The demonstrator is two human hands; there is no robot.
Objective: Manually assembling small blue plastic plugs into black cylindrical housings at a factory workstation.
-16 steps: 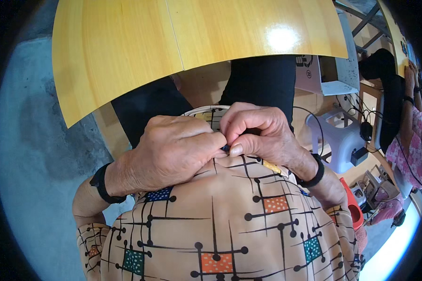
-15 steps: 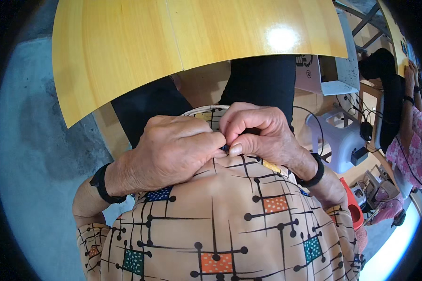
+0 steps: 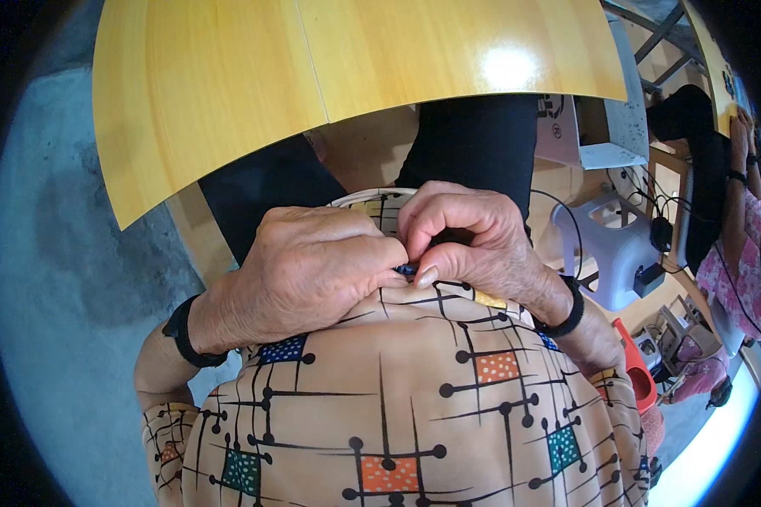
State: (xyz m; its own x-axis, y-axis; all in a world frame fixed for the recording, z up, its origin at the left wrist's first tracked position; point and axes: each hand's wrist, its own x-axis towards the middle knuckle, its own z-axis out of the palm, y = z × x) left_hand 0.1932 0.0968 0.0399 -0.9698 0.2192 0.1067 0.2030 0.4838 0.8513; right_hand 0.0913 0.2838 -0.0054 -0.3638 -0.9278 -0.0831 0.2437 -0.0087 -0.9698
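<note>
Both hands meet in front of my belly, at the front of the tan patterned shirt I wear. My left hand is closed, its back turned up and its fingertips mostly hidden underneath. Thumb and bent forefinger of my right hand pinch close beside it, the thumb tip against the gathered shirt cloth. Between the two sets of fingertips a small dark bluish thing shows; its kind cannot be made out. Just beyond the fingers lies a pale curved rim or cord.
A yellow wood-grain tabletop curves across the top, above my dark-trousered legs. To the right are a carton, a pale plastic stool with black cables, and a red plastic thing. Another person's arm rests by a second table.
The fingertips have shifted very slightly, with a bit more of the dark thing showing between them. Both hands otherwise keep their place and pinch.
</note>
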